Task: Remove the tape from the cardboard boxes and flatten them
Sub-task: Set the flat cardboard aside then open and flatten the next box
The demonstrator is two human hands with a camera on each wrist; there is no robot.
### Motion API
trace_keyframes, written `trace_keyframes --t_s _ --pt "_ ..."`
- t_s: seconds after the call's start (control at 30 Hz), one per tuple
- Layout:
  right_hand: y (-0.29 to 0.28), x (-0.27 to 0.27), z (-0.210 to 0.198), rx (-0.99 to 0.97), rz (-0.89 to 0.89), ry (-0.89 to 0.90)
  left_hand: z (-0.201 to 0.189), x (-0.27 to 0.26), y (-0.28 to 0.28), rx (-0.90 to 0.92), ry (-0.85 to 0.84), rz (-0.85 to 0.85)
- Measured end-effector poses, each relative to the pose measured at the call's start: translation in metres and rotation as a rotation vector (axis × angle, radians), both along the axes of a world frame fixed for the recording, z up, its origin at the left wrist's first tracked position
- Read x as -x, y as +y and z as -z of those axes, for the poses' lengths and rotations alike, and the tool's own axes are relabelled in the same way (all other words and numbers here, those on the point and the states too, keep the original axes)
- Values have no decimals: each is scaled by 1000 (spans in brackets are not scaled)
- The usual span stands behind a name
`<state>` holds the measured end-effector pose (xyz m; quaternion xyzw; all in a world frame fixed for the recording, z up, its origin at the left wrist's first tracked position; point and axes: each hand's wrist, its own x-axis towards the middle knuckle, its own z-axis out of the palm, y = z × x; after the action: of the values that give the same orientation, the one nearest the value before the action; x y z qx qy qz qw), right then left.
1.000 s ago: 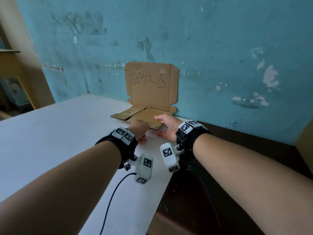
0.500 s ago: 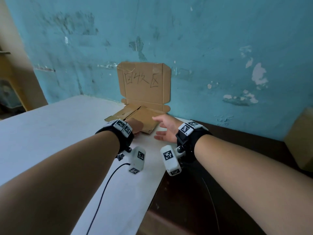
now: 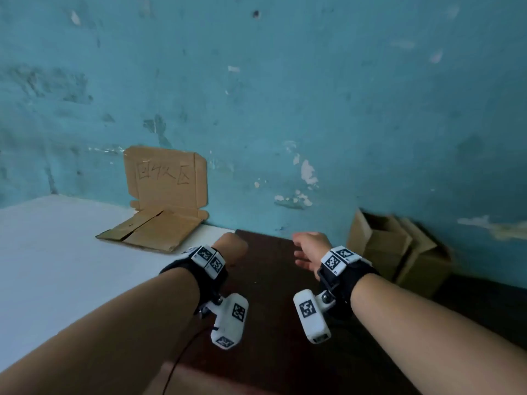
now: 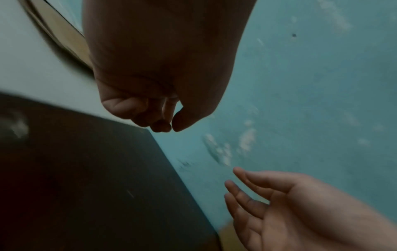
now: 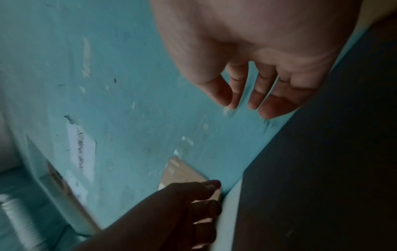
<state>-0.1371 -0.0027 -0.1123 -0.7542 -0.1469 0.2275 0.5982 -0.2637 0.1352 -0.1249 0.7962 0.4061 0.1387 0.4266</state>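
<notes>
Matt brown cardboard boxes point(image 3: 396, 246); rough (peeling) painted wall point(image 3: 313, 95).

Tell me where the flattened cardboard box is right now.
In the head view the flattened cardboard box lies at left on the white table, against the blue wall, below the upright cardboard sign.

Soft, dim daylight fills the head view, brightest on the white table point(image 3: 57, 266). Both wrist views are dark, smeared with motion blur, and bent at the edges.
</notes>
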Motion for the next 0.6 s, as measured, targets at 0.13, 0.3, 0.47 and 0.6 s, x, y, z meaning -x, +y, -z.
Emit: trace_keyframes --t_s 0.13,0.3,0.47,0.6 --pt "-62 -32 -13 61 97 -116 -8 -36 -59 -37 1 187" --pt "-122 -79 -21 365 175 -630 -23 -64 -108 -43 29 273" --pt "-149 -120 -21 614 50 -706 -17 -80 -119 -84 -27 303" --pt "-141 -131 -10 731 20 -787 -5 -80 -111 -86 -11 294"
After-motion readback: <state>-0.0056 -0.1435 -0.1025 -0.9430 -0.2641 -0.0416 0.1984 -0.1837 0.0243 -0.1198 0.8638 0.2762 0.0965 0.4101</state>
